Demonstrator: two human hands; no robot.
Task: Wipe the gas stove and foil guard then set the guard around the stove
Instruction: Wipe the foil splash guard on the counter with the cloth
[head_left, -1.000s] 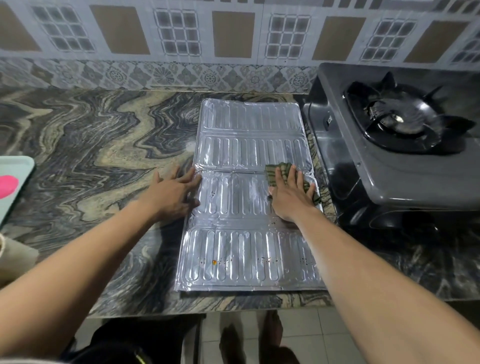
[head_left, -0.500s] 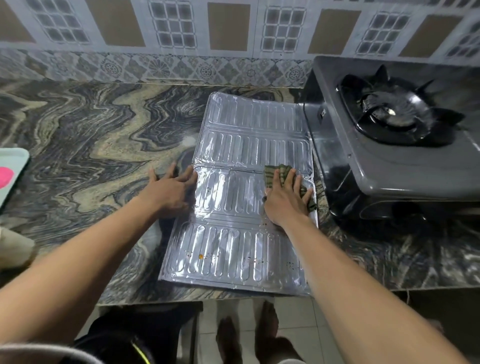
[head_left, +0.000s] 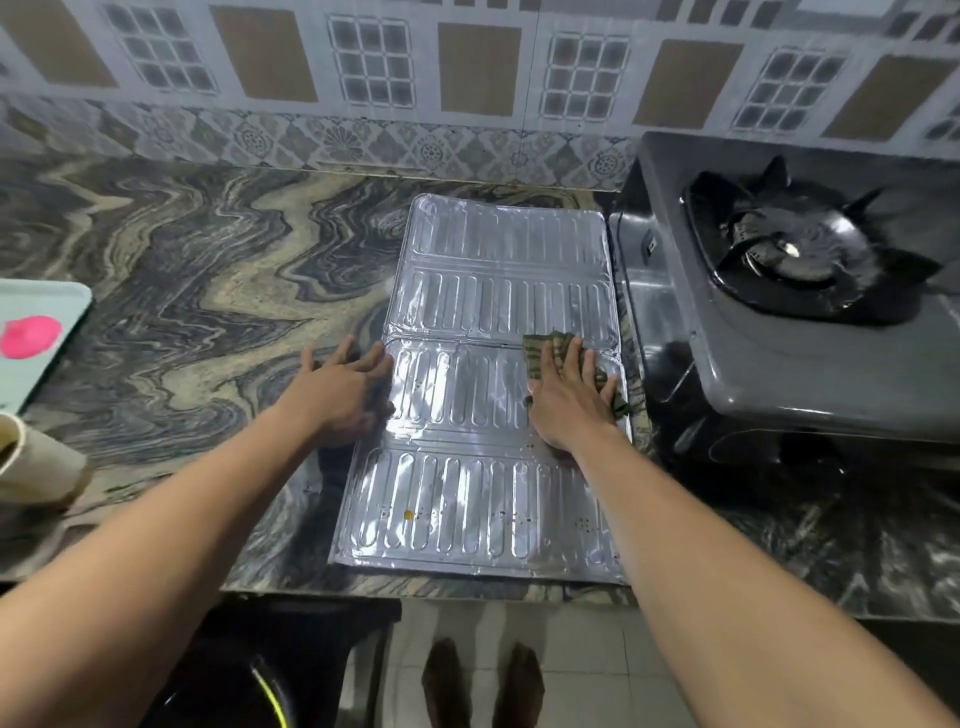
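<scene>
Ribbed foil guard (head_left: 483, 306) on marbled counter (head_left: 182, 291), left hand (head_left: 340, 397) splayed at its edge, right hand (head_left: 566, 408) flat, pressing striped cloth (head_left: 536, 347)

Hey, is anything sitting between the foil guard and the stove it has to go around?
Nothing visible. The foil guard lies flat on the counter right beside the stove, with only a bare strip of counter between them.

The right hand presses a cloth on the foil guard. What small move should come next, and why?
Probably drag the cloth toward the near panel of the foil guard, where an orange spot shows; the left hand steadies the edge.
</scene>
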